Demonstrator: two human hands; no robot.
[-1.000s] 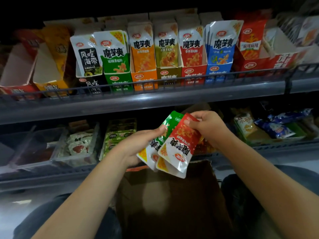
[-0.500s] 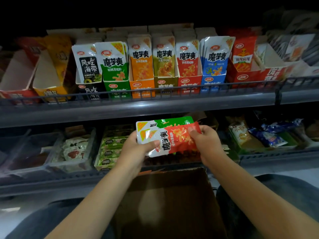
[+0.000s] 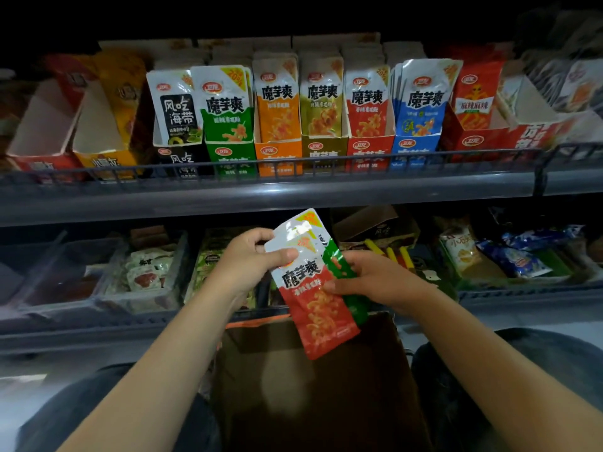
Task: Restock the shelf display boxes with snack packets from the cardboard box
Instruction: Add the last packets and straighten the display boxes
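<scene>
**Both hands grip a fan of snack packets below the stocked shelf**

Above the hands runs the upper shelf, its wire rail fronting a row of display boxes. Directly above the hands stand the green display box, the orange display box, the olive display box and the red display box, each packed with upright packets; a blue display box sits up and to the right of the right hand. Below both hands, between the forearms, lies the open cardboard box, its inside dark. Behind the hands is the lower shelf, with clear bins to the left and loose bags to the right.

The left hand pinches the top of the packets, thumb across the front. The right hand holds their right edge, fingers curled behind and thumb on the face. Between the 2 hands, the red packet lies in front, tilted, its lower end over the cardboard box. A green packet peeks out behind it, touching the right hand.
</scene>
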